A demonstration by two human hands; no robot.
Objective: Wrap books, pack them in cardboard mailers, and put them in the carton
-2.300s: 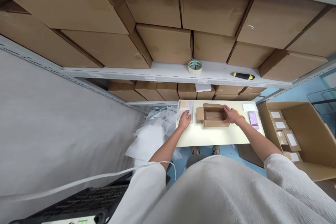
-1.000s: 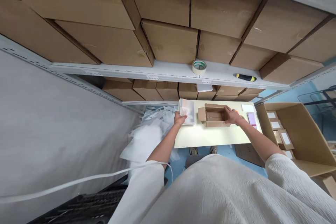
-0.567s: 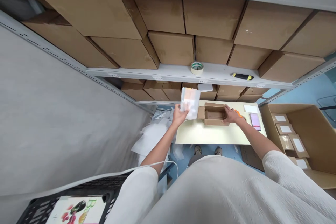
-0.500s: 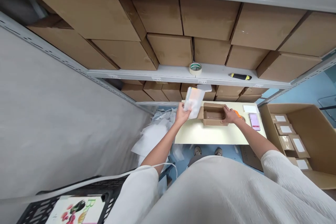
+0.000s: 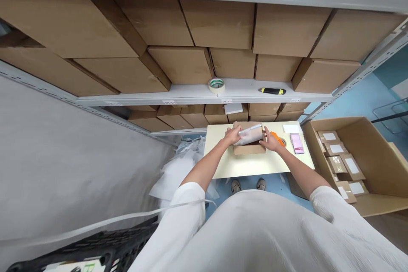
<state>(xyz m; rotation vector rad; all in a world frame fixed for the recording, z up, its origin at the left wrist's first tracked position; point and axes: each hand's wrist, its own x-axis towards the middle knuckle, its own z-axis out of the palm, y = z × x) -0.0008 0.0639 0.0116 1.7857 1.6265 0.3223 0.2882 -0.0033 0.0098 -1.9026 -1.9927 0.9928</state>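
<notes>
While the left hand [image 5: 233, 135] and right hand [image 5: 269, 140] each pinch an end of the packet [image 5: 250, 136], it lies over the box [image 5: 249, 148] on the worktop [image 5: 251, 165].

One small open brown cardboard box [image 5: 248, 148] sits on one pale yellow table [image 5: 255, 165], with one roll of tape [image 5: 216, 85] and one black-and-yellow utility knife [image 5: 272, 91] on the far grey shelf [image 5: 191, 91], and two hands.

Both arms stretch forward, bare forearms converging; left hand [image 5: 232, 135] and right hand [image 5: 269, 140] face each other, fingers curled inward, close together but not touching.
</notes>
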